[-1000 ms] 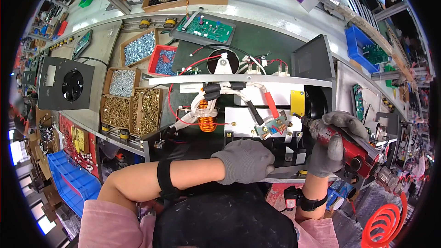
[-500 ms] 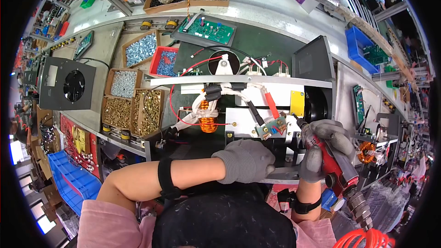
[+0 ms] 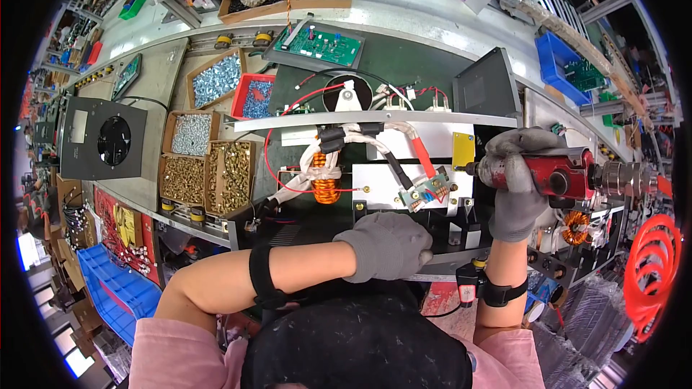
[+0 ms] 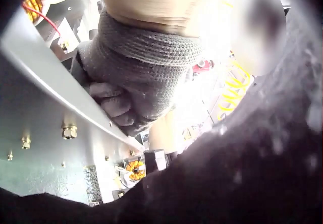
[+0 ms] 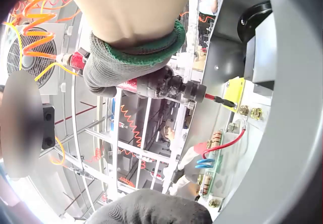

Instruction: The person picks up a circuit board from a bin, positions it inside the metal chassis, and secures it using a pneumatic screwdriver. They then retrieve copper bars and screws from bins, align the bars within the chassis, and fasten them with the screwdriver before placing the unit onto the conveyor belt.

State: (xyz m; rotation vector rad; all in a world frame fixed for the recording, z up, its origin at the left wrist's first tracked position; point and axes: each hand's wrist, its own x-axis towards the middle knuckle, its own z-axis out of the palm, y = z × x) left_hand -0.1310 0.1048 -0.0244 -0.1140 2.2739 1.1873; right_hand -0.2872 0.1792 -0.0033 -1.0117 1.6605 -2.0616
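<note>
My gloved right hand (image 3: 517, 184) (image 5: 128, 65) grips a red power driver (image 3: 559, 175), held nearly level at the right end of an open metal chassis (image 3: 468, 121). In the right wrist view its bit (image 5: 222, 101) points at the lower edge of a yellow plate (image 5: 234, 90), beside brass screws (image 5: 256, 113); contact is unclear. My gloved left hand (image 3: 387, 246) (image 4: 139, 73) rests at the chassis's front edge with fingers curled in; its palm is hidden. Between the hands lies a small circuit board (image 3: 425, 194) with red and black leads, over a white plate (image 3: 375, 179).
Open boxes of brass screws (image 3: 231, 176) and silver fasteners (image 3: 192, 134) stand left, with a red tray (image 3: 252, 95). A green circuit board (image 3: 324, 45) lies behind the chassis. A grey fan housing (image 3: 101, 139) sits far left. A coiled red hose (image 3: 652, 274) hangs right.
The driver has swung from slanting down toward the right to nearly level, its rear end raised, and its bit is beside the yellow plate. My left hand has hardly moved.
</note>
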